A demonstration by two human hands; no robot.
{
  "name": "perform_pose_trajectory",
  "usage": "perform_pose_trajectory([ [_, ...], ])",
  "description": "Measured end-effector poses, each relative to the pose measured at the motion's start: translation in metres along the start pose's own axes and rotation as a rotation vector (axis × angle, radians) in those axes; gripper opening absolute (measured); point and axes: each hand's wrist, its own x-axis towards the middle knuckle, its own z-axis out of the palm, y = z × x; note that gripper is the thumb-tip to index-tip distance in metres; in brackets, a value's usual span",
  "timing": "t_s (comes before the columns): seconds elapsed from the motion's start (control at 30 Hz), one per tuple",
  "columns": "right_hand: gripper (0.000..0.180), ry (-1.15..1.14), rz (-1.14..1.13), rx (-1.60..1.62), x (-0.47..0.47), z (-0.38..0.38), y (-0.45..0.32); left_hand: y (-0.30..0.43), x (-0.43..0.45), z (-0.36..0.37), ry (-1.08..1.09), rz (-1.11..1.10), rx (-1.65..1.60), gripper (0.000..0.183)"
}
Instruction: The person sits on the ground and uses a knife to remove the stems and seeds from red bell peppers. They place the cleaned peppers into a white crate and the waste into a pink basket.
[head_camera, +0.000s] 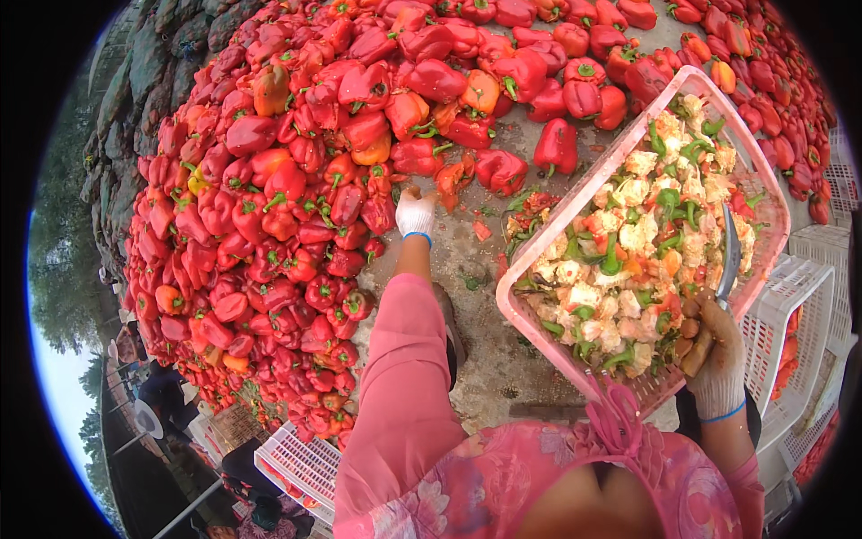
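Observation:
My left hand, in a white knit glove with a blue cuff, reaches to the edge of a large heap of red bell peppers. Its fingers are curled beside a torn red pepper; whether they grip anything is hidden. My right hand, in a soiled glove, is closed around the handle of a curved knife, blade pointing away from me. That hand is over the near right side of a pink plastic crate. Pale pepper cores with green stems fill the crate.
More red peppers are piled at the far right. Stacked filled mesh sacks stand behind the heap. White plastic crates are at my right, another at lower left. Other people are at the left. Pepper scraps and seeds litter the concrete floor.

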Motion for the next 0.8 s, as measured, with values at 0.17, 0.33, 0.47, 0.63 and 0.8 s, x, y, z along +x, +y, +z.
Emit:
perform_pose_trajectory([
  [0.17,0.023,0.109,0.000,0.014,0.017,0.007,0.009,0.053,0.001,0.052,-0.040,0.050,0.317,0.049],
  [0.33,0.022,0.089,0.010,-0.001,0.018,0.010,0.009,0.046,0.005,0.022,-0.110,-0.368,-0.941,0.027],
  [0.47,0.023,0.104,-0.007,-0.012,0.004,0.008,0.005,0.127,-0.035,-0.043,-0.348,-0.188,-1.265,0.025],
  [0.63,0.023,0.124,-0.147,0.052,-0.008,0.003,-0.001,0.283,-0.144,-0.113,-1.064,0.078,-1.297,0.043],
  [0.8,0.023,0.082,-0.242,0.122,-0.009,-0.014,-0.015,0.269,-0.061,-0.062,-0.494,0.022,-1.093,0.044],
])
